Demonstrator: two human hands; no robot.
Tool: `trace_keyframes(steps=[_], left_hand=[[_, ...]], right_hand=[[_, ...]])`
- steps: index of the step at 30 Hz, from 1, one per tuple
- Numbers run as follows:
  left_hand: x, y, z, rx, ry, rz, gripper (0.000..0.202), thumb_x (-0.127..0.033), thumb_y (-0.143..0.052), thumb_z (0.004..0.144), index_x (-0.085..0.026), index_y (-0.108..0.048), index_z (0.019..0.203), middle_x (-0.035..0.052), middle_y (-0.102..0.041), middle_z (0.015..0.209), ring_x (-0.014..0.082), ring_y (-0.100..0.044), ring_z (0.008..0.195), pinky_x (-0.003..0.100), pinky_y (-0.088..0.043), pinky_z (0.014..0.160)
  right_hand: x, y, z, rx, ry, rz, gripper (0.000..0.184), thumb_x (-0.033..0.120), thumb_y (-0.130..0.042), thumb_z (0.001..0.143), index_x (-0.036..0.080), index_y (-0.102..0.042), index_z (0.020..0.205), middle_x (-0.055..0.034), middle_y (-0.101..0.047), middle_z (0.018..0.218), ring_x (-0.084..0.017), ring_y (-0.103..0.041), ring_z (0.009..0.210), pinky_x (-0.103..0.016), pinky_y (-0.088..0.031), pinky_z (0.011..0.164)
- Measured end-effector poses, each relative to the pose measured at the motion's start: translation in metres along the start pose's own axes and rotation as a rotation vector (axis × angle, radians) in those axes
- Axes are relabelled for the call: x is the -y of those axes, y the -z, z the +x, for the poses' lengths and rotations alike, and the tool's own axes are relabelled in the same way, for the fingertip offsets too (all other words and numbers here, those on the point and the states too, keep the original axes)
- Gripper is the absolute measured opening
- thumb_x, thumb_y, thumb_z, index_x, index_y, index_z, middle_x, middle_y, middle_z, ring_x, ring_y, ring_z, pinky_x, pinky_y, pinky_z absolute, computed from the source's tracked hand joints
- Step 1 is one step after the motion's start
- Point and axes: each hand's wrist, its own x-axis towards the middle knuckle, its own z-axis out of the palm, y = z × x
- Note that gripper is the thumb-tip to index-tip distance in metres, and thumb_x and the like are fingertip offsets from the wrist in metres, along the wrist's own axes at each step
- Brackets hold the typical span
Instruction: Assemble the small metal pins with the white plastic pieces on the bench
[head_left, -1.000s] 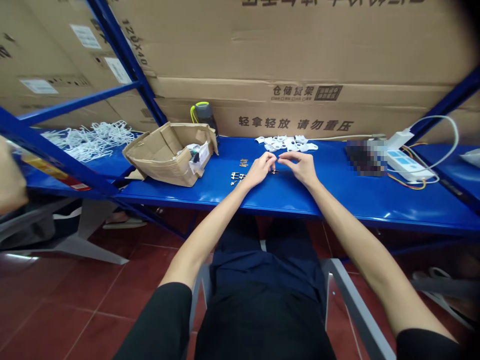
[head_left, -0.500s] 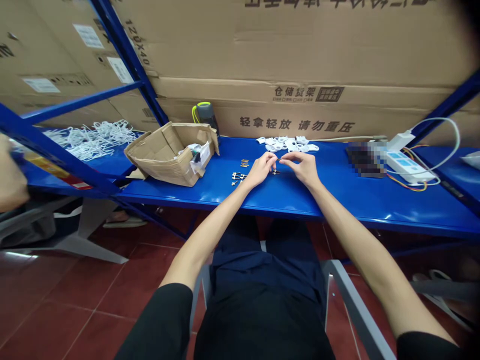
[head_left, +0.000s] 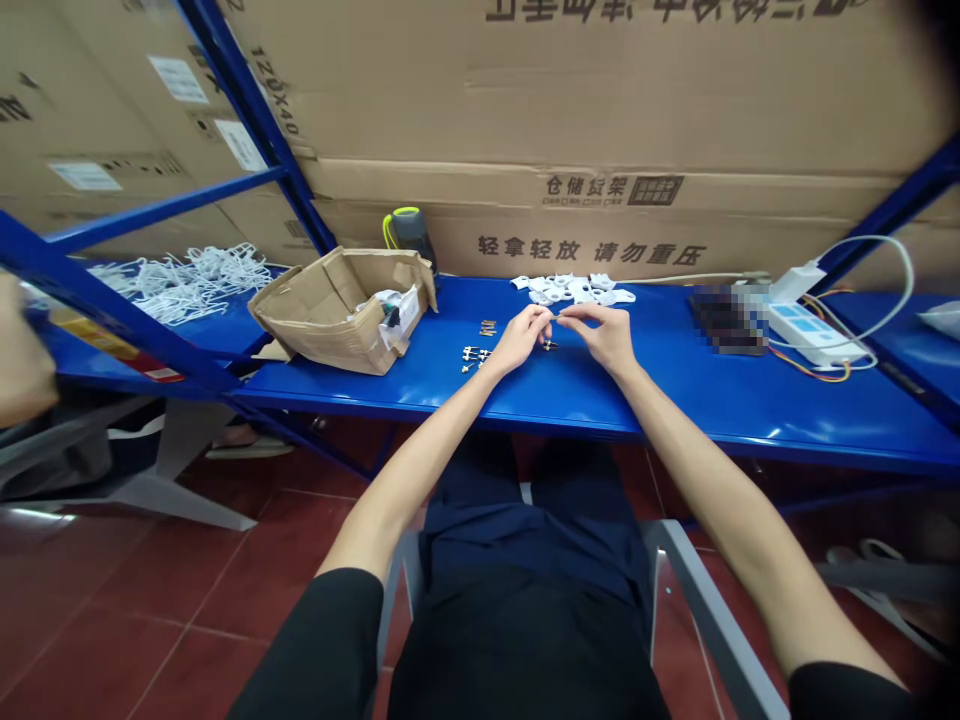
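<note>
My left hand (head_left: 523, 337) and my right hand (head_left: 606, 335) meet over the blue shelf top (head_left: 615, 385), fingertips pinched together around a tiny part I cannot make out. A small dark metal piece (head_left: 550, 345) lies just below the fingertips. Several small metal parts (head_left: 474, 354) sit on the blue surface left of my left hand. A pile of white plastic pieces (head_left: 574, 289) lies just beyond both hands.
An open cardboard box (head_left: 341, 310) with packets stands at the left, a dark bottle (head_left: 409, 230) behind it. White hangers (head_left: 187, 280) are heaped far left. A power strip (head_left: 810, 328) with cables lies at the right. Large cartons form the back wall.
Both hands stay pinched together at the same spot; only slight finger movement shows.
</note>
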Motion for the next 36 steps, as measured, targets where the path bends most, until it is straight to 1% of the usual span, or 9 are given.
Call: trace_keyframes(steps=[6, 12, 16, 20, 22, 25, 31, 34, 36], left_hand=[[0.001, 0.000, 0.000, -0.002, 0.005, 0.004, 0.030, -0.048, -0.055, 0.108, -0.019, -0.060, 0.103, -0.0005, -0.066, 0.081, 0.0112, -0.060, 0.069, 0.025, -0.049, 0.072], [-0.003, 0.000, -0.003, 0.008, 0.014, 0.023, 0.031, -0.049, -0.054, 0.108, -0.020, -0.061, 0.103, -0.0007, -0.067, 0.081, 0.0111, -0.060, 0.069, 0.025, -0.049, 0.072], [-0.007, 0.000, -0.003, -0.012, 0.047, 0.024, 0.027, -0.045, -0.056, 0.108, -0.019, -0.060, 0.100, -0.0013, -0.067, 0.079, 0.0108, -0.060, 0.067, 0.024, -0.048, 0.071], [-0.005, 0.000, -0.002, -0.007, 0.035, 0.008, 0.024, -0.040, -0.053, 0.110, -0.019, -0.060, 0.100, -0.0016, -0.066, 0.078, 0.0105, -0.059, 0.067, 0.024, -0.047, 0.071], [-0.002, 0.001, -0.001, 0.005, 0.016, 0.000, 0.023, -0.037, -0.051, 0.110, -0.019, -0.059, 0.100, -0.0016, -0.065, 0.078, 0.0105, -0.059, 0.067, 0.025, -0.047, 0.071], [0.002, 0.001, -0.001, 0.016, 0.018, -0.003, 0.020, -0.035, -0.049, 0.111, -0.019, -0.058, 0.102, -0.0022, -0.065, 0.077, 0.0106, -0.059, 0.066, 0.025, -0.047, 0.072], [0.000, 0.002, -0.002, 0.047, -0.009, 0.030, 0.018, -0.033, -0.048, 0.111, -0.020, -0.056, 0.101, -0.0021, -0.068, 0.075, 0.0120, -0.061, 0.071, 0.026, -0.049, 0.077], [-0.004, 0.003, -0.003, 0.044, -0.007, 0.071, 0.019, -0.034, -0.048, 0.110, -0.020, -0.057, 0.101, -0.0013, -0.070, 0.078, 0.0126, -0.061, 0.072, 0.026, -0.048, 0.078], [-0.005, 0.003, -0.003, 0.052, -0.003, 0.088, 0.020, -0.036, -0.049, 0.110, -0.020, -0.057, 0.102, -0.0006, -0.071, 0.080, 0.0131, -0.061, 0.073, 0.027, -0.048, 0.078]], right_hand=[[0.001, 0.003, 0.000, 0.055, 0.090, -0.073, 0.023, 0.046, -0.077, 0.095, 0.024, -0.082, 0.090, -0.0050, -0.083, 0.092, -0.025, -0.076, 0.079, -0.041, -0.062, 0.081], [-0.008, 0.003, -0.001, 0.085, 0.216, -0.186, 0.022, 0.042, -0.070, 0.101, 0.023, -0.079, 0.093, -0.0067, -0.083, 0.093, -0.024, -0.075, 0.079, -0.038, -0.061, 0.079], [-0.009, 0.003, -0.002, 0.128, 0.354, -0.347, 0.022, 0.035, -0.061, 0.106, 0.022, -0.077, 0.097, -0.0101, -0.081, 0.096, -0.025, -0.074, 0.086, -0.037, -0.058, 0.082], [-0.004, 0.003, -0.001, 0.191, 0.473, -0.554, 0.029, 0.025, -0.051, 0.110, 0.021, -0.076, 0.095, -0.0096, -0.079, 0.091, -0.023, -0.071, 0.083, -0.036, -0.055, 0.081], [-0.002, 0.003, 0.000, 0.222, 0.516, -0.612, 0.032, 0.019, -0.046, 0.110, 0.020, -0.075, 0.096, -0.0098, -0.079, 0.091, -0.023, -0.069, 0.083, -0.036, -0.053, 0.080], [0.000, 0.003, 0.001, 0.244, 0.514, -0.611, 0.033, 0.017, -0.043, 0.110, 0.019, -0.074, 0.098, -0.0104, -0.077, 0.092, -0.023, -0.067, 0.084, -0.035, -0.052, 0.080], [-0.003, 0.006, -0.002, 0.309, 0.388, -0.484, 0.030, 0.026, -0.048, 0.109, 0.022, -0.073, 0.093, -0.0099, -0.075, 0.089, -0.024, -0.066, 0.083, -0.037, -0.053, 0.082], [-0.007, 0.005, -0.003, 0.262, 0.336, -0.436, 0.027, 0.031, -0.052, 0.109, 0.023, -0.074, 0.095, -0.0104, -0.076, 0.092, -0.025, -0.068, 0.086, -0.038, -0.055, 0.083], [-0.009, 0.004, -0.002, 0.221, 0.333, -0.419, 0.027, 0.033, -0.052, 0.109, 0.023, -0.074, 0.097, -0.0104, -0.076, 0.093, -0.025, -0.069, 0.087, -0.038, -0.055, 0.083]])
